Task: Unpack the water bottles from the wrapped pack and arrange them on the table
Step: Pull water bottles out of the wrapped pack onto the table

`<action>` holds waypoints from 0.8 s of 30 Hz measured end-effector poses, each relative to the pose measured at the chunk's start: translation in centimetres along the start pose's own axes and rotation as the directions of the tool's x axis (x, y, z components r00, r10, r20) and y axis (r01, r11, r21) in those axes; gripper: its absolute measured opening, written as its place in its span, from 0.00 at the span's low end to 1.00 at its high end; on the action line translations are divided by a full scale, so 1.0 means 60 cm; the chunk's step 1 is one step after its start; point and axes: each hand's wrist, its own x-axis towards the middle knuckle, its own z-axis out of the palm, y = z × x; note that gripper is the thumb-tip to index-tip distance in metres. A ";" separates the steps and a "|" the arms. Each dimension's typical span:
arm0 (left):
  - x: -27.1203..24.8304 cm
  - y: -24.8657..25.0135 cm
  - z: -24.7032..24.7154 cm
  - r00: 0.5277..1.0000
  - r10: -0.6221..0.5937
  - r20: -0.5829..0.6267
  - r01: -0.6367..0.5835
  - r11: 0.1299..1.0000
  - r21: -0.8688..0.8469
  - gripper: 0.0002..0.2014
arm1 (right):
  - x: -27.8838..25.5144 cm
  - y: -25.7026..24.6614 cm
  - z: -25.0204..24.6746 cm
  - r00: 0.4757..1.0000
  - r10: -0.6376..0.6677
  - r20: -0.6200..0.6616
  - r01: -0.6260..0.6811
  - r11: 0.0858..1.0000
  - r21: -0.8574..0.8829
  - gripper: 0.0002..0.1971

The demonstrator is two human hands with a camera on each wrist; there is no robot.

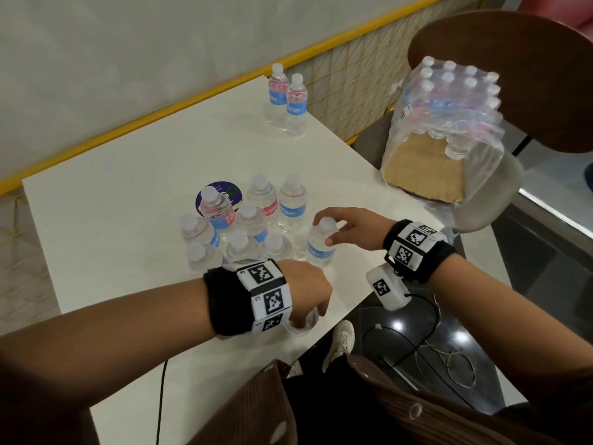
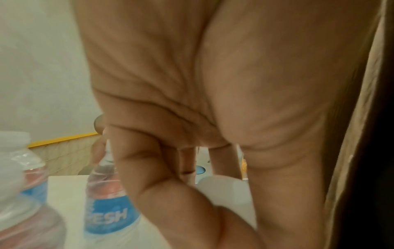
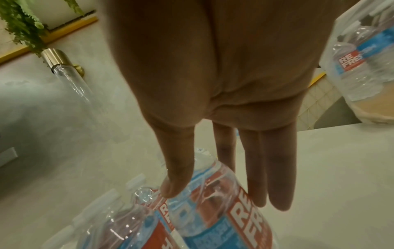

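Note:
Several clear water bottles (image 1: 244,220) with blue and red labels stand clustered mid-table. At the cluster's right, my right hand (image 1: 322,231) holds the top of an upright bottle (image 1: 319,252), thumb (image 3: 175,176) in front and fingers behind it (image 3: 245,224). Near the table's front edge my left hand (image 1: 309,317) curls over the white cap (image 2: 221,187) of another bottle (image 1: 301,327), whose body is mostly hidden under the hand. The wrapped pack (image 1: 449,117), torn open in front, sits on a cardboard tray (image 1: 423,168) off the table's right side.
Two more bottles (image 1: 287,94) stand at the table's far edge by a yellow rail (image 1: 192,101). A purple round sticker (image 1: 224,189) lies behind the cluster. A brown chair back (image 1: 513,75) rises behind the pack. Cables (image 1: 426,332) run across the dark floor.

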 end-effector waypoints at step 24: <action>-0.146 -0.076 0.161 0.976 -0.203 -0.075 0.161 0.912 -0.378 0.24 | -0.024 0.083 0.109 0.888 0.389 0.247 -0.340 0.192 0.921 0.22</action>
